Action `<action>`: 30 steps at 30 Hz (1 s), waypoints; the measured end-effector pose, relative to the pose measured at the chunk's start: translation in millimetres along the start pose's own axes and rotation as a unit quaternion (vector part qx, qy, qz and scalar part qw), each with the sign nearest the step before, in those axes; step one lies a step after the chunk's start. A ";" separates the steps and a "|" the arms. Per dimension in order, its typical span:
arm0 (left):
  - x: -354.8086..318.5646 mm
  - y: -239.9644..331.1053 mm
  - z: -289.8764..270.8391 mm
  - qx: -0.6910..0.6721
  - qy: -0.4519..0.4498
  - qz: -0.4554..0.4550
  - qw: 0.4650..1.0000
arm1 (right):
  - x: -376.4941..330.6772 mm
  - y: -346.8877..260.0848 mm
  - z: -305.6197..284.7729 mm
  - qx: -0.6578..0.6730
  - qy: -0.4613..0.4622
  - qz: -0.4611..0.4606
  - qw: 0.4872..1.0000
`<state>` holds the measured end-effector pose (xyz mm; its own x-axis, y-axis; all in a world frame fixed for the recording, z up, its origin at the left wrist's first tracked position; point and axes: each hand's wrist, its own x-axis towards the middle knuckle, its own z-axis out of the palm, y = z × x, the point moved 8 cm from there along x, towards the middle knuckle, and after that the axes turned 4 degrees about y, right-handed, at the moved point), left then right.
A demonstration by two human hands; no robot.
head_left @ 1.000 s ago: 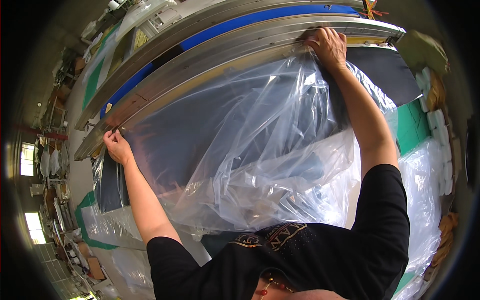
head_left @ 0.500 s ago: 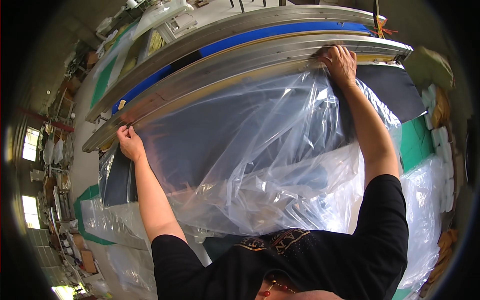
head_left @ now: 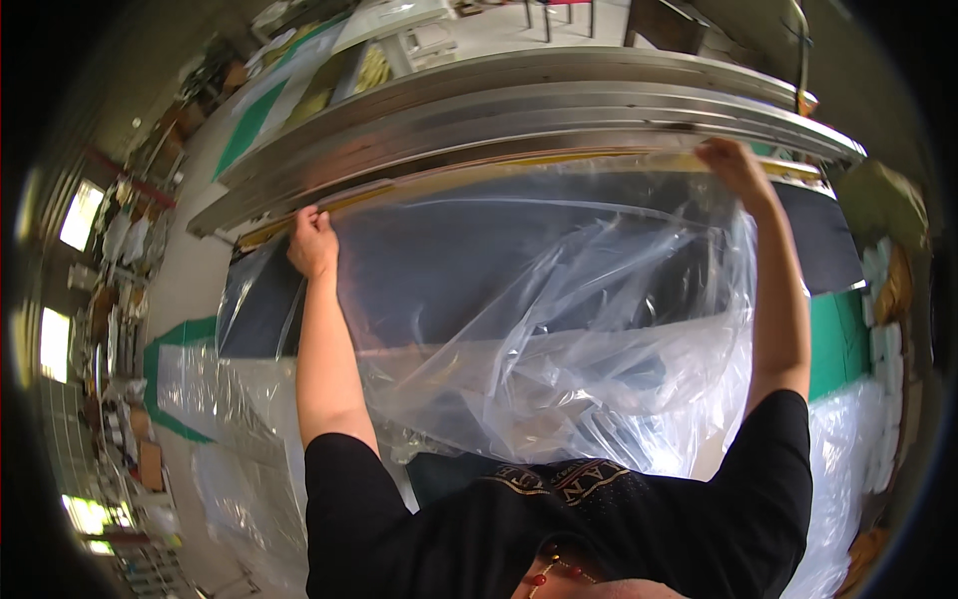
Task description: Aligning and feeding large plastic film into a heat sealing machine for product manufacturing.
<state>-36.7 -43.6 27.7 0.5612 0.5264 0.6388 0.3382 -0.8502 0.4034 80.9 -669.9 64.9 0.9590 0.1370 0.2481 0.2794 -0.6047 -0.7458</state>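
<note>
A large sheet of clear plastic film [head_left: 559,290] lies wrinkled over a dark flat panel [head_left: 429,260] in front of me. My left hand [head_left: 313,243] is closed in a pinch on the film near its far left edge. Farther right, my right hand [head_left: 733,170], slightly blurred, has its fingers curled in at the film's far right edge, just short of the long metal bar [head_left: 519,115]. A narrow yellow strip [head_left: 539,160] runs along the near side of that bar, between the two hands.
A second metal rail [head_left: 479,75] runs behind the bar. Green sheeting [head_left: 838,344] and more clear plastic [head_left: 848,449] lie at the right. Cluttered shelves [head_left: 125,399] line the left wall. A chair [head_left: 559,15] stands at the far side.
The whole view has shifted. Both hands now sit farther right in the picture, and the right hand has come away from the bar. The blue strip between the rails is no longer visible.
</note>
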 end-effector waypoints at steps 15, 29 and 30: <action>-71.3 5.7 -39.6 0.053 -0.196 0.136 0.970 | -142.1 37.2 -33.2 -0.091 0.016 0.095 0.991; -121.3 42.6 -75.3 -0.118 -0.057 0.146 0.981 | -237.9 111.3 -100.6 -0.109 0.064 0.139 0.982; -123.3 38.7 -75.2 -0.096 -0.059 0.156 0.981 | -241.5 117.7 -107.1 -0.151 0.077 0.139 0.976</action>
<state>-149.6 -140.7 13.8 0.7018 0.2257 0.6757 -0.0063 -0.9465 0.3227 -122.9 -858.1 -16.6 0.9704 -0.1714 0.1701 -0.0401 -0.8090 -0.5865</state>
